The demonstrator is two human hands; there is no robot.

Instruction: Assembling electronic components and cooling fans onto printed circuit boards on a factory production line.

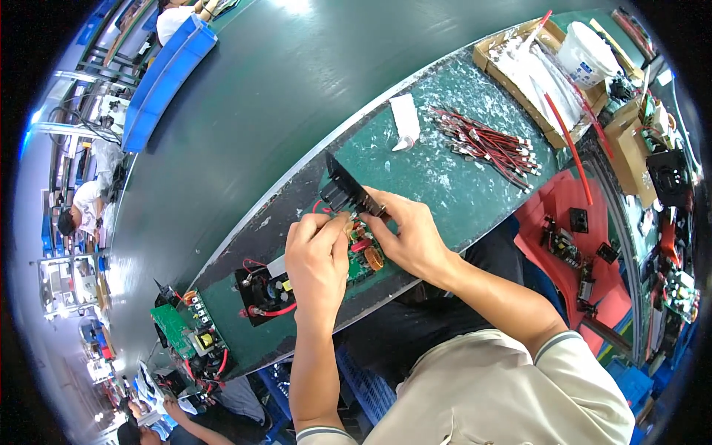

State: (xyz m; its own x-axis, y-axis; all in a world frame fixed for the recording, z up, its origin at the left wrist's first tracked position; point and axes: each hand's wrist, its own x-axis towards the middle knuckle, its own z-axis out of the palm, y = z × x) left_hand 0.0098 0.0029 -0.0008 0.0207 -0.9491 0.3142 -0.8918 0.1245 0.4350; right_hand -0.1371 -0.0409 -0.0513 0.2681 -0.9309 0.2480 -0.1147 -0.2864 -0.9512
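Observation:
My right hand (411,233) grips a black finned plate (345,185), which stands tilted up above a green circuit board (365,268). Fingers of my left hand (319,252) are pinched together beside the plate's lower end, and whatever lies between them is too small to make out. The board carries a copper-wound coil (374,258) and a red part; my left hand covers some of it. Just left of that hand, a black fan unit (259,302) with red wires rests on the green bench (326,285).
Red-and-black wire leads (489,148) lie in a pile beside a white tube (405,122). Farther right stand a cardboard tray (552,137) and a white bucket (586,55). More circuit boards (194,334) sit at the bench's left end. Another person (174,411) works at lower left.

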